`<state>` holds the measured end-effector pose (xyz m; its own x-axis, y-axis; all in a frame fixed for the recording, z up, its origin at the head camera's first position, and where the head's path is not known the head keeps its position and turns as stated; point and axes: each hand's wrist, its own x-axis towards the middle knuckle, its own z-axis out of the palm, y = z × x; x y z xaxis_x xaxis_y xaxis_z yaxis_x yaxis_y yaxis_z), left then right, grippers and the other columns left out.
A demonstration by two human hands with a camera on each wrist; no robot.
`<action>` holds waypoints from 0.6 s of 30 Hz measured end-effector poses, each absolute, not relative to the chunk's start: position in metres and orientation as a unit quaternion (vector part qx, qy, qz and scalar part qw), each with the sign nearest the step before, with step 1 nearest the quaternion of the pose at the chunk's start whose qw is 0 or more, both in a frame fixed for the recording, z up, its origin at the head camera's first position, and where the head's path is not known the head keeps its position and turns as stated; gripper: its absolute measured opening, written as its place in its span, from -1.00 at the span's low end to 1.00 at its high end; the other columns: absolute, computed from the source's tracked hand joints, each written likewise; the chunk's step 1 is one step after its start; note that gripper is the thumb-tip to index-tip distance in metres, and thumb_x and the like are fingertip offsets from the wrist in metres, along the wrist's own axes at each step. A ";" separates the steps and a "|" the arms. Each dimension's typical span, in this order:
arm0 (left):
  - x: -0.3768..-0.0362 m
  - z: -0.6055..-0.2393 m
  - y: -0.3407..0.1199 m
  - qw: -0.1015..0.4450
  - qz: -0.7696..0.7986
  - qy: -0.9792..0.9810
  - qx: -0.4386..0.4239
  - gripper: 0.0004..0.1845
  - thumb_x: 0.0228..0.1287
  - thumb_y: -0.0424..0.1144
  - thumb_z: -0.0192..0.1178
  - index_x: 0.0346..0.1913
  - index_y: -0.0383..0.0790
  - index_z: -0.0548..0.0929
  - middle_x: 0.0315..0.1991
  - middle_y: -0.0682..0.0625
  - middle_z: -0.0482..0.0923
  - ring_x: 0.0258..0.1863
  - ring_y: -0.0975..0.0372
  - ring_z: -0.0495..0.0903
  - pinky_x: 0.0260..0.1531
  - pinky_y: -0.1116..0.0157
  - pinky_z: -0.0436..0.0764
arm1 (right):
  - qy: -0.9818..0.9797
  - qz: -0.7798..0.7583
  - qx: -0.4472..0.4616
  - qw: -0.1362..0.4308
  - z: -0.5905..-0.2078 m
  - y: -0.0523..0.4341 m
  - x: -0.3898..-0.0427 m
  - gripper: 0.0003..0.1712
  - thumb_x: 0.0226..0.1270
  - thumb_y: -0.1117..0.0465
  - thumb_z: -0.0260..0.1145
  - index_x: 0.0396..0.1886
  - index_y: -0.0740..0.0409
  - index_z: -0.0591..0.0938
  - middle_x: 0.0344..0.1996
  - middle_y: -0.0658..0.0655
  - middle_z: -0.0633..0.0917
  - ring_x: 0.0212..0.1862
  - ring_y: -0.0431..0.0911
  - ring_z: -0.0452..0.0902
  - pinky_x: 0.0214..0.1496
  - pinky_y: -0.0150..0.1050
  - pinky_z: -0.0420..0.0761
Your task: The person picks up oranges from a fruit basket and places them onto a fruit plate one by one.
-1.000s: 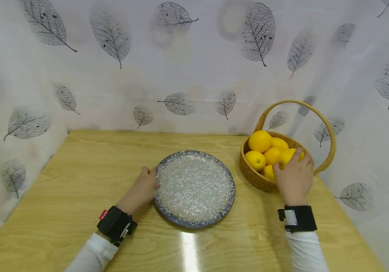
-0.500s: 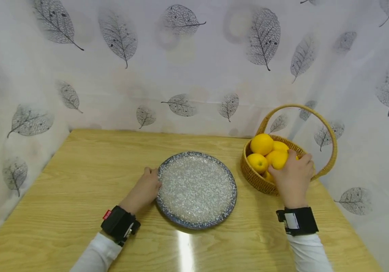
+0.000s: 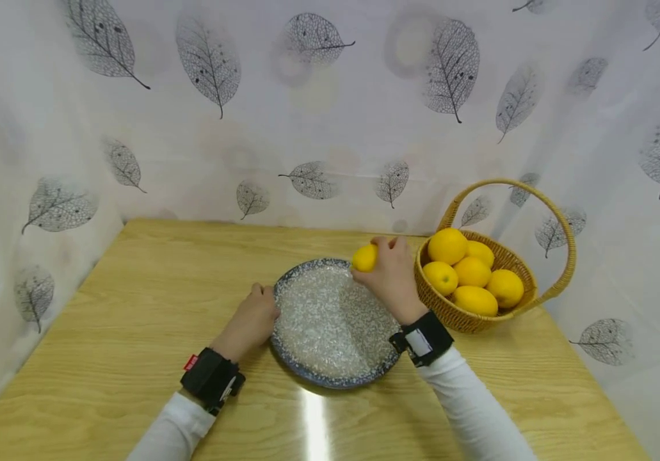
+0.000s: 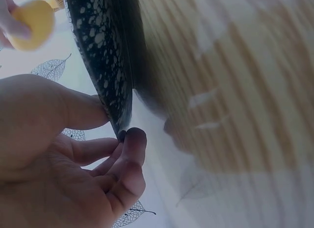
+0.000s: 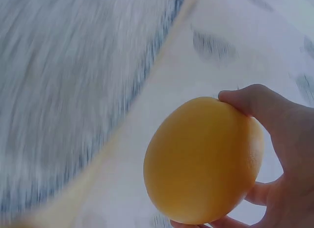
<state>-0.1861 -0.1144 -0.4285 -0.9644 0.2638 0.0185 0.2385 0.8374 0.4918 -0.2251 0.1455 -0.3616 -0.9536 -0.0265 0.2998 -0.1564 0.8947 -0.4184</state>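
A round speckled plate (image 3: 318,326) with a dark blue rim lies on the table. My left hand (image 3: 251,322) pinches its left edge; in the left wrist view the thumb lies on one face of the rim and the curled fingers meet the other. Over the plate's far right edge, my right hand (image 3: 390,278) grips a yellow lemon (image 3: 365,258) between thumb and fingers. That lemon (image 5: 201,162) fills much of the right wrist view, held clear of the blurred plate (image 5: 73,81).
To the right stands a wicker basket (image 3: 439,306) with a tall arched handle (image 3: 570,256), holding several more lemons (image 3: 472,272). The wooden table (image 3: 162,275) ends at a leaf-printed curtain (image 3: 191,147) behind and at the sides.
My right hand has lifted a lemon out of the basket and carried it left to above the plate's edge. My left hand has stayed on the plate's rim.
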 end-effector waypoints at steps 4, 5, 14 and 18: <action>-0.185 -0.429 -0.114 0.011 0.226 0.965 0.134 -0.58 0.41 -0.41 0.17 0.16 -0.72 0.46 -0.03 -0.45 0.46 -0.27 -0.06 0.62 -0.25 0.04 0.69 | -0.964 0.238 0.072 0.093 -0.372 0.113 -0.235 -0.17 0.02 0.03 0.61 0.26 0.27 0.52 0.00 0.34 0.42 0.02 0.17 0.41 -0.01 0.03 0.61; -0.185 -0.428 -0.114 0.009 0.222 0.966 0.134 -0.58 0.41 -0.41 0.18 0.15 -0.72 0.47 -0.04 -0.44 0.46 -0.28 -0.06 0.63 -0.26 0.03 0.68 | -0.964 0.239 0.078 0.086 -0.375 0.106 -0.237 -0.17 0.03 0.03 0.61 0.27 0.26 0.52 0.00 0.34 0.43 0.01 0.16 0.42 0.00 0.02 0.63; -0.184 -0.430 -0.113 0.006 0.196 0.972 0.132 -0.61 0.40 -0.37 0.20 0.11 -0.67 0.51 -0.14 -0.38 0.47 -0.26 -0.05 0.58 -0.22 0.01 0.66 | -0.963 0.237 0.102 0.080 -0.392 0.073 -0.249 -0.18 0.06 0.00 0.62 0.26 0.28 0.53 -0.02 0.35 0.46 -0.04 0.14 0.48 -0.07 -0.03 0.68; -0.184 -0.430 -0.113 -0.009 0.194 0.971 0.138 -0.65 0.35 -0.40 0.23 0.04 -0.66 0.54 -0.21 -0.33 0.45 -0.34 -0.02 0.55 -0.30 0.02 0.64 | -0.963 0.238 0.104 0.072 -0.399 0.068 -0.251 -0.16 0.07 -0.01 0.61 0.28 0.25 0.52 -0.02 0.33 0.46 -0.03 0.13 0.46 -0.03 -0.03 0.66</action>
